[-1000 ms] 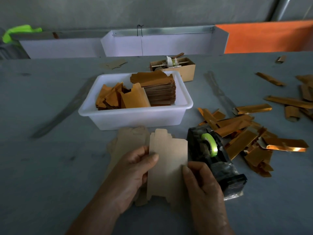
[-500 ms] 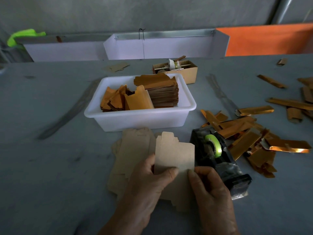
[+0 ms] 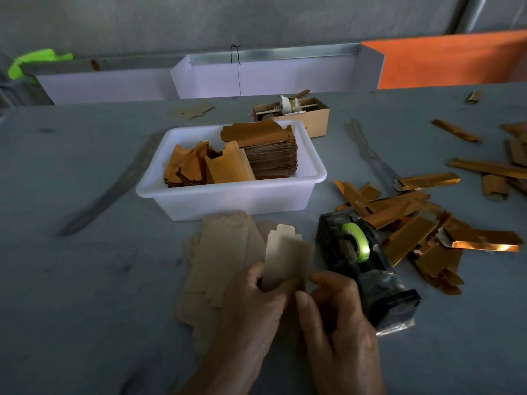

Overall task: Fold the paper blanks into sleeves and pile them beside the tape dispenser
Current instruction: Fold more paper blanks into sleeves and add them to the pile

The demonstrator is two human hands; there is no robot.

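Both hands hold one tan paper blank (image 3: 288, 258) upright just left of the black tape dispenser (image 3: 362, 266). The left hand (image 3: 253, 306) grips its lower left edge with curled fingers; the right hand (image 3: 339, 317) pinches its lower right edge. More flat blanks (image 3: 219, 260) lie beneath on the grey surface (image 3: 85, 280). Folded gold sleeves (image 3: 413, 223) lie heaped right of the dispenser. A white tub (image 3: 228, 201) behind holds stacked blanks.

Grey table (image 3: 85, 280) (tub (image 3: 228, 201), dispenser (image 3: 379, 283), sleeves (image 3: 410, 238))
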